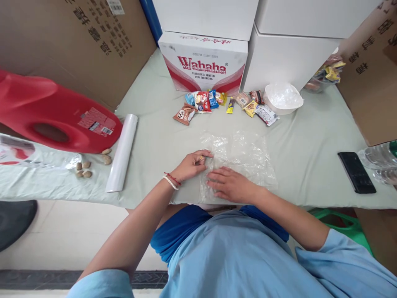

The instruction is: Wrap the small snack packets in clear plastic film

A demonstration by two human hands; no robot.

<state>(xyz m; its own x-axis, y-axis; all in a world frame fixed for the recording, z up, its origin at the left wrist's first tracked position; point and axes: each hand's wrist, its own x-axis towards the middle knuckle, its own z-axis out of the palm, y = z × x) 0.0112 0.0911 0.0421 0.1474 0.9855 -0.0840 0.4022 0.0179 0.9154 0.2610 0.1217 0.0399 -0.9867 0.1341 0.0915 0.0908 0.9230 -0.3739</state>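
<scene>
A crinkled clear plastic bag (245, 155) lies spread on the pale green tablecloth in front of me. At its left edge is my left hand (192, 164), its fingers curled and its thumb pressed toward the index finger on the plastic's edge. My right hand (232, 185) rests flat on the bag's near left part, palm down with fingers stretched out. Beyond the bag lie several small wrapped snacks in two groups, among them a brown packet (185, 114) and a silver-white packet (266, 115). A white bowl (283, 99) holding clear plastic stands beside the right group.
To the left are a white plastic roll (122, 153), several walnuts (83, 169) and a big red jug (62, 114). A Wahaha carton (206, 66) and white boxes (288, 54) line the back. A black phone (356, 171) and clear bottles (380, 157) lie right.
</scene>
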